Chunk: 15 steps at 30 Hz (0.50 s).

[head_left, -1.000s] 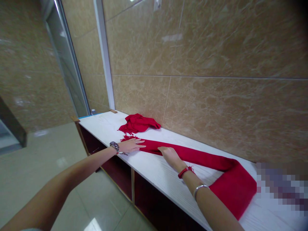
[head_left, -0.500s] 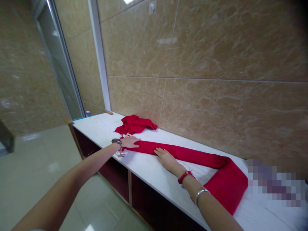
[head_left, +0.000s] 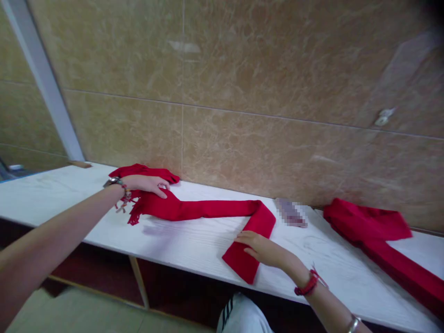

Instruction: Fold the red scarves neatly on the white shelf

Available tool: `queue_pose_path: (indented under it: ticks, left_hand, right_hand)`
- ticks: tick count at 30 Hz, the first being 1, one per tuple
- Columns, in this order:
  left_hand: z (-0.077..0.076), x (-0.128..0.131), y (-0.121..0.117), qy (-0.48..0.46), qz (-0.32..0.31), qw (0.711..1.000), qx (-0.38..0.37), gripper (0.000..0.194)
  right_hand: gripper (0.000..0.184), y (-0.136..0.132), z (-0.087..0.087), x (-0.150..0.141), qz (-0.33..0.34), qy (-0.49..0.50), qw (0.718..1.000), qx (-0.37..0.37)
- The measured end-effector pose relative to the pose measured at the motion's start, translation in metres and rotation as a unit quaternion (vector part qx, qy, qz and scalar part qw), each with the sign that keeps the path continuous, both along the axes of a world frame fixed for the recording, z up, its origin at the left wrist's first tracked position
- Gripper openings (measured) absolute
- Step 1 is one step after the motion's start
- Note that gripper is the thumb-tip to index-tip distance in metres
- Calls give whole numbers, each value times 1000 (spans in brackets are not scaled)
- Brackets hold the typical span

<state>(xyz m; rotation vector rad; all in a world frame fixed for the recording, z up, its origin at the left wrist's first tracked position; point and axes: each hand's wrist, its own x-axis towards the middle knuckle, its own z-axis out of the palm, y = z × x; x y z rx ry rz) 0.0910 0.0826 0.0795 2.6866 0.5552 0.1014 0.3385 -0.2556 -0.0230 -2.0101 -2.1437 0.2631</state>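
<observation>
A red fringed scarf [head_left: 215, 208] stretches along the white tabletop, with a diagonal bend toward the front at its right end. My left hand [head_left: 149, 184] has its fingers curled at the scarf's fringed left end, which looks slightly raised, with a shadow below. Over the bent right end, my right hand [head_left: 259, 247] lies with fingers stretched out and thumb apart, touching the cloth. Behind my left hand is a second, crumpled red cloth [head_left: 138, 170], partly hidden by that hand and wrist.
Another red scarf [head_left: 366, 233] lies at the right, bunched near the wall. A blurred-out flat object [head_left: 291, 212] rests by the wall. The white tabletop [head_left: 194, 252] has open shelves [head_left: 104, 273] beneath; my knee [head_left: 243, 317] is at its front edge.
My view has swung right, bringing the scarf at the right into sight. My right hand has moved from the strip's middle to its bent end. My left hand has curled at the fringed end.
</observation>
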Motion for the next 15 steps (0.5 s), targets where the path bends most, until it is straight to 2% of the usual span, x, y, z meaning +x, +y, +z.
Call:
queue_pose_path:
  ticks: [2, 4, 6, 8, 10, 12, 15]
  left_hand:
    - [14, 34, -32, 15, -40, 999, -14, 41]
    - [20, 69, -69, 18, -78, 996, -28, 43]
    - [16, 102, -104, 44, -134, 987, -71, 41]
    - [5, 129, -131, 49, -170, 979, -98, 38]
    - [-8, 152, -147, 51, -173, 974, -137, 35]
    - [-18, 171, -155, 42, -145, 971, -184, 29]
    - [-28, 193, -159, 20, -115, 968, -223, 25]
  right_hand:
    - [40, -1, -6, 0, -13, -14, 1000, 17]
    - [35, 3, -12, 0, -30, -29, 998, 48]
    - [30, 6, -19, 2, -37, -31, 995, 89]
    - [28, 3, -26, 6, -53, -6, 986, 158]
    - [29, -5, -32, 9, -98, 35, 962, 253]
    - [29, -15, -38, 12, -149, 75, 927, 335]
    - [27, -27, -43, 11, -187, 114, 898, 381]
